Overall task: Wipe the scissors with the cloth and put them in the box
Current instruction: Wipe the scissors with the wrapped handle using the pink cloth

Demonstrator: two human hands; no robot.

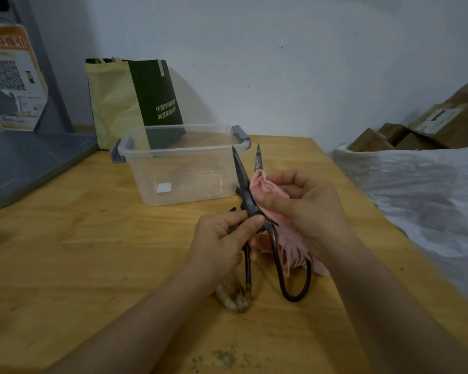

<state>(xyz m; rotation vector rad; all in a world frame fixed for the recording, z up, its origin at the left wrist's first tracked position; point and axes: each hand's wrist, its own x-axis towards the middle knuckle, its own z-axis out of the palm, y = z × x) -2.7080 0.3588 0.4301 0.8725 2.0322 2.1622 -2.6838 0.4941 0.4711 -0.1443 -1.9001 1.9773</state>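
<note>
left hand [224, 238] fingers curled round dark iron scissors [247, 195], blades parted | right hand [305, 203] pinching crumpled pink cloth [265, 184] on right blade | clear plastic box [179, 163] at 11 o'clock on wooden table [79, 252]

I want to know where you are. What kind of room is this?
Probably a storeroom or workshop corner: cardboard boxes are piled at the right, a white plastic sheet lies crumpled beside the wooden table, and a paper bag stands by the bare wall.
</note>
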